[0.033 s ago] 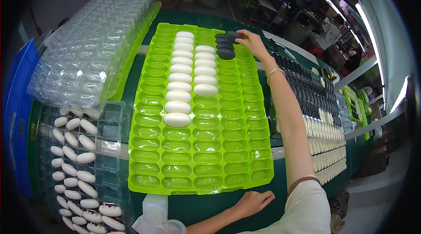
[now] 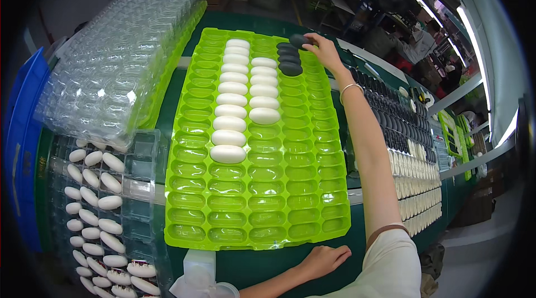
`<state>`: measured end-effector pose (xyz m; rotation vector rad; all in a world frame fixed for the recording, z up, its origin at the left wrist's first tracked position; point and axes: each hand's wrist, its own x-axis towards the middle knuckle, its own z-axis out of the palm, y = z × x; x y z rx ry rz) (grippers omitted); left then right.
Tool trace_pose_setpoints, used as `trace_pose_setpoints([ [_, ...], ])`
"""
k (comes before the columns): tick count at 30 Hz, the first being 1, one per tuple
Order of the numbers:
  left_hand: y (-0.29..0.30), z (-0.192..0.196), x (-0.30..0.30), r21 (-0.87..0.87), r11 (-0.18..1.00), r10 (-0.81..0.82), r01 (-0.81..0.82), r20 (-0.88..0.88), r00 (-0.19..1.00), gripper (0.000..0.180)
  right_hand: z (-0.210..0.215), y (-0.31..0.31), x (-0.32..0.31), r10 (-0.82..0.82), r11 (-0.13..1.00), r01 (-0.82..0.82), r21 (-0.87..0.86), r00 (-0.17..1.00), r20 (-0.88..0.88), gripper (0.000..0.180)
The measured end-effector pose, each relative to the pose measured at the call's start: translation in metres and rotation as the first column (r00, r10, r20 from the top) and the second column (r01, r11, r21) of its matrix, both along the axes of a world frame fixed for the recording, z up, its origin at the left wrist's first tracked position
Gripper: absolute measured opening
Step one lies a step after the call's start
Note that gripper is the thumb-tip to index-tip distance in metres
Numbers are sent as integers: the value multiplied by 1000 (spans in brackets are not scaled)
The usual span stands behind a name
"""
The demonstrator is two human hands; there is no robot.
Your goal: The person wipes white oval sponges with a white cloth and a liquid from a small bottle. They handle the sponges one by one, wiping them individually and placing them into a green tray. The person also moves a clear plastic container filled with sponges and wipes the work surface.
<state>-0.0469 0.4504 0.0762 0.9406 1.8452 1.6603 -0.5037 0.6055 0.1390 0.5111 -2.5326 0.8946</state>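
Observation:
My right hand reaches over the far right of a bright green moulded tray. Thumb and fingers pinch the right end of a black oval piece. Just below it, several more black oval pieces lie in the tray's pockets. Left of these are two columns of glossy white oval pieces. My left hand rests on the dark green table near the tray's front edge, fingers curled together with nothing visible in them.
Stacked clear plastic trays stand at the far left. In front, a clear tray carries loose white ovals. Right of my forearm lie rows of black parts and cream parts. A blue bin edges the left side.
My right hand has shifted slightly, and the black oval piece sits a little farther from the other black pieces. The whole view has moved slightly. My left hand stays put.

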Motion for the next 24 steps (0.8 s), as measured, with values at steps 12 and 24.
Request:
trace_pose_setpoints([
  [12, -1, -7, 13, 133, 990, 44, -37, -57, 997, 16, -66, -5, -76, -225, 950, 208, 231, 973, 49, 35],
  [24, -2, -2, 5, -10, 1000, 11, -13, -117, 993, 14, -6, -84, 68, 321, 880, -351, 320, 936, 144, 28],
])
